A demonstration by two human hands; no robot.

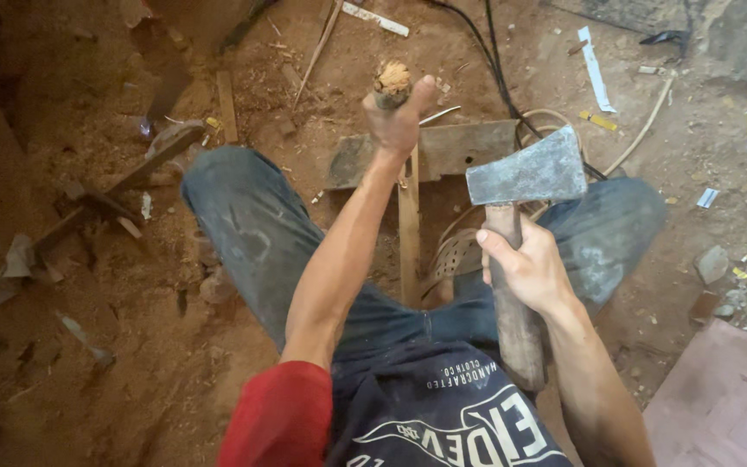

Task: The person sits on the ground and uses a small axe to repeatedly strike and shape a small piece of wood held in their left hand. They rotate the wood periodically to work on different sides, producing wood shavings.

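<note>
- Left hand (pixel 401 117) is up at twelve o'clock, fist wrapped tight round the top of a stick (pixel 409 220) — thumb over the frayed, splintered end, so the piece stands upright and steady.
- The stick runs straight down from that fist, between the knees, and its foot seems to rest on the grey block (pixel 460 149) on the ground; I judge the block serves as an anvil, though the contact point itself is hidden.
- Right hand (pixel 525 264) is at three o'clock, clamped on the hatchet (pixel 525 173) high on the wooden handle, just under the head — a choked-up grip, which reads as one for short, controlled strokes rather than big swings.
- The blade faces left, toward the stick, close beside it but not touching; the two hands are well apart, one high on the wood, one lower on the tool.
- The person sits with legs spread in dusty jeans (pixel 257 229), which leaves the stick a clear lane down the middle, away from the thighs.
- Under the right knee, a woven basket (pixel 456 255) peeks out, half hidden.
- At one o'clock black cables (pixel 493 65) snake across the dirt, with pale strips and chips scattered around.
- At nine o'clock a plank (pixel 136 177) lies slanted in the sawdust; at five o'clock, the corner of a pinkish board (pixel 724 402).
</note>
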